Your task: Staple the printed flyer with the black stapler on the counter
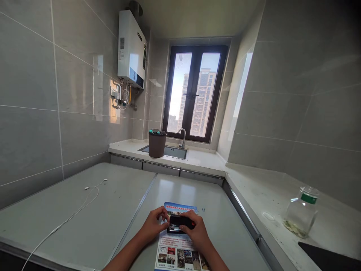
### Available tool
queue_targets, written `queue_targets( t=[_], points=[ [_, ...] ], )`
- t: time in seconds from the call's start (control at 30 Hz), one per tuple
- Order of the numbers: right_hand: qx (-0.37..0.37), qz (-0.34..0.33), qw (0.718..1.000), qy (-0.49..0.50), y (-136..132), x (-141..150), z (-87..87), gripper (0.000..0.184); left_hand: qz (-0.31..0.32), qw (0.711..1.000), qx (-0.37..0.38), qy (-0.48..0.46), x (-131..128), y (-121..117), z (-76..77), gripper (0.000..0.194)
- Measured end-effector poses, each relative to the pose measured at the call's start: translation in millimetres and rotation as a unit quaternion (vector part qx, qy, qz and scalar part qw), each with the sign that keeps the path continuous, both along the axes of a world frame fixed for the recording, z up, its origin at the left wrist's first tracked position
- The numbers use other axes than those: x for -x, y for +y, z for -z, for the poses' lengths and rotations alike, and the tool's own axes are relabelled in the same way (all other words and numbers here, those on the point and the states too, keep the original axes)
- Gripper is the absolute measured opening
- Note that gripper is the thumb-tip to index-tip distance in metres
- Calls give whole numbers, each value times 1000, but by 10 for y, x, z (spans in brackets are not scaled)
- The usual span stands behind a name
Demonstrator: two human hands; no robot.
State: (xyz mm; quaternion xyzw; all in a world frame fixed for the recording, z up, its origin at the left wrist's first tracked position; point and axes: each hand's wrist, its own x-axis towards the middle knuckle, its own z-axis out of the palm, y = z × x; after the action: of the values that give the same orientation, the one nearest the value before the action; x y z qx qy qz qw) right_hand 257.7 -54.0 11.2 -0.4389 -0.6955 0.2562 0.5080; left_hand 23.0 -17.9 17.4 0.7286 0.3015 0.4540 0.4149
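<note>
A black stapler (176, 219) with a small red spot near its right end is held over a printed leaflet (169, 241). My right hand (197, 229) is closed around the stapler's right part, thumb below and fingers above. At the left end, my left hand (156, 222) pinches the stapler with thumb and fingers; whether something small is also between those fingertips is hidden. A bright metal strip shows beneath the stapler's black top. The leaflet, with blue edges, photos and red and black print, lies flat on the table. Two tiny staples (203, 209) lie right of its top edge.
A white cable (67, 220) lies across the left of the grey table (126, 195). On the right counter (254, 195) stand a glass jar (300, 216) and a round clear lid-like disc (268, 216). A brown bin (157, 145) stands beside the sink (176, 152).
</note>
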Motion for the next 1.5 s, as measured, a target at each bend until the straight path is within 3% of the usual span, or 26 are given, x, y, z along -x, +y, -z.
queue_targets(
  t=[0.57, 1.1, 1.5],
  points=[
    [3, -2, 1000, -5, 23, -13, 15, 34, 5, 1000, 11, 2, 4, -33, -38, 15],
    [-19, -12, 1000, -5, 18, -36, 48, 35, -10, 998, 56, -6, -8, 26, 41, 22],
    [-18, -7, 1000, -9, 12, -36, 44, 36, -14, 999, 48, -6, -6, 43, 75, 22]
  ],
)
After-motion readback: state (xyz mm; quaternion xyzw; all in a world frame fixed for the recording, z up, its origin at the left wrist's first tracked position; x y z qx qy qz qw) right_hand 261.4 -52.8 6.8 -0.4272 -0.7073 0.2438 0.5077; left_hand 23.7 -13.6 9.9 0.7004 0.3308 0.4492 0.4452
